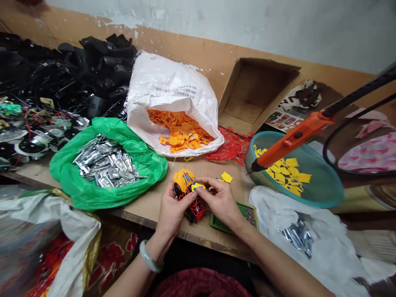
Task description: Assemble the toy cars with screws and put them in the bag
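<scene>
Just above the front edge of the bench, my left hand (172, 208) is closed around a toy vehicle (195, 207) with an orange-yellow body part, black wheels and red lattice pieces. My right hand (223, 200) pinches a small yellow piece (198, 186) with blue marks against the top of the toy, and my left thumb lies close to it. The fingers cover part of the toy's far side. More yellow pieces (227, 177) lie on the cardboard just beyond my right hand.
A green bag (154, 165) of silvery parts and a white sack (173, 74) of orange parts stand behind. An orange electric screwdriver (291, 140) hangs over a teal basin (328, 185) of yellow pieces. A green tray (216, 222) of screws sits beneath my right wrist.
</scene>
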{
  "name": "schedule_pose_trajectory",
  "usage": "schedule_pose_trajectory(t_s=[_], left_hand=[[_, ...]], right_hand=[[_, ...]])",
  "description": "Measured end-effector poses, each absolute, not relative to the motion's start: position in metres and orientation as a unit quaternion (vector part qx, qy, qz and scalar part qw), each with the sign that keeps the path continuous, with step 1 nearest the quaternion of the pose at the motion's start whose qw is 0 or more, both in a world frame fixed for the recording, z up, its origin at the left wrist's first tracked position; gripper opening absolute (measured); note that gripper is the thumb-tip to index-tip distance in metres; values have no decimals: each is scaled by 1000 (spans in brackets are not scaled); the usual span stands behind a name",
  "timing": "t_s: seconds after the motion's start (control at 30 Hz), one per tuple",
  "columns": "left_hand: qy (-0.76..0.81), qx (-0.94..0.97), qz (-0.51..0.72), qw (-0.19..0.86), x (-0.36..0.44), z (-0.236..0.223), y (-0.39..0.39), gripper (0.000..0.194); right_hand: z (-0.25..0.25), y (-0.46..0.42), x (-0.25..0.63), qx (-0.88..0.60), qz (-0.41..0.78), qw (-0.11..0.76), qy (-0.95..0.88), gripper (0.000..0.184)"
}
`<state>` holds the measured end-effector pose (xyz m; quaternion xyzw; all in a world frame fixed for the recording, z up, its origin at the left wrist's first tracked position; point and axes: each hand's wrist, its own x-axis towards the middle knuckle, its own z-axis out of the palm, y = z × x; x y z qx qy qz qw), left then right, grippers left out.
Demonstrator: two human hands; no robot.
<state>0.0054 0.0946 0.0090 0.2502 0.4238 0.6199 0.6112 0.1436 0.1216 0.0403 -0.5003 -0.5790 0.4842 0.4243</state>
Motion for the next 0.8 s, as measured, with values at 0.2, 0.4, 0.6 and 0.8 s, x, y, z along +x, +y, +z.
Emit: schedule_pose_trajectory(t_s=[0.2,0.4,0.6,0.8], left_hand=[[412,216,633,619,6,13,99,52],[420,212,601,646,2,6,102,60],[394,181,589,682,5,4,110,63],[357,187,610,682,8,22,106,59]], right_hand=[[47,120,154,-442,359,412,-711,30],[64,116,167,-443,363,301,-763,50],[60,114,175,-488,354,323,-729,38],[50,101,173,-511,317,456,-656,34]])
